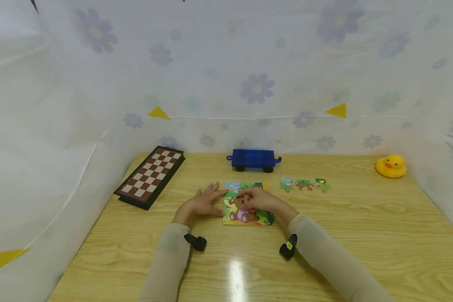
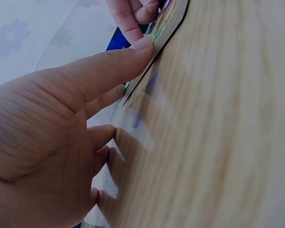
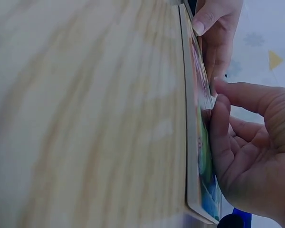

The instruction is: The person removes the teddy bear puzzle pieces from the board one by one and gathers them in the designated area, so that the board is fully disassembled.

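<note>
A puzzle board [image 1: 249, 220] with a brown bear picture lies flat on the table, partly covered by both hands. My left hand [image 1: 205, 200] is at its left side with fingers spread. In the left wrist view the thumb [image 2: 140, 47] touches the board's edge, and the other fingertips rest on the tabletop. Over the picture's upper middle is my right hand [image 1: 260, 199]. Its index finger reaches left and the remaining fingers bend loosely under the palm. The right wrist view shows its thumb [image 3: 221, 128] close along the board's surface, with nothing visible in its grasp.
Several loose puzzle pieces [image 1: 305, 185] lie right of the board. Behind it stands a blue toy wagon [image 1: 253, 158]. A folded checkerboard case [image 1: 151, 176] is at the left, and a yellow rubber duck [image 1: 391, 166] sits at the far right by the curtain [image 1: 256, 126].
</note>
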A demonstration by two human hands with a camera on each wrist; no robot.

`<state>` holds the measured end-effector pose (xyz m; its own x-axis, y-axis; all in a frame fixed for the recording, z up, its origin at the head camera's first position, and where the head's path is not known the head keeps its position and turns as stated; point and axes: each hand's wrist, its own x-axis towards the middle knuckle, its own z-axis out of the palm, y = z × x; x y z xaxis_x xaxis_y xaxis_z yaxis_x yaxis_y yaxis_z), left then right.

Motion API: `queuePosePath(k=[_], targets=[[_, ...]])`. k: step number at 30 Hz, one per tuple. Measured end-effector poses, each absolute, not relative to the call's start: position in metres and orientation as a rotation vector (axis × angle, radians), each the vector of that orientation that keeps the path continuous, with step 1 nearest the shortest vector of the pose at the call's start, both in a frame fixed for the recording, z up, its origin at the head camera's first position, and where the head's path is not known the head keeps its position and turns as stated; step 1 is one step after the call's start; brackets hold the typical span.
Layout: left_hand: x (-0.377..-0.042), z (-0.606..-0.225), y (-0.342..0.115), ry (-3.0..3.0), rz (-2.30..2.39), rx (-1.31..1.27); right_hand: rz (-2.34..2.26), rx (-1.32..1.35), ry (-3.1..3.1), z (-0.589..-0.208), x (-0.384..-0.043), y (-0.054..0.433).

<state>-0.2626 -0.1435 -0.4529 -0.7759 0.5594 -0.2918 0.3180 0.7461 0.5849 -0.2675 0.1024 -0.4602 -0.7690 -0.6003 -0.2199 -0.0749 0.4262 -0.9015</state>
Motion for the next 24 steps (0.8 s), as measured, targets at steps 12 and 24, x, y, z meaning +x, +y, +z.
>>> queuePosePath(k=[12, 24], targets=[[-0.261, -0.452, -0.146, 2.485, 0.738, 0.676, -1.023, -0.54, 2.461, -0.454, -0.262, 0.085], [-0.26, -0.452, -0.144, 2.487, 0.728, 0.667, -1.061, -0.458, 2.488, -0.453, -0.257, 0.082]])
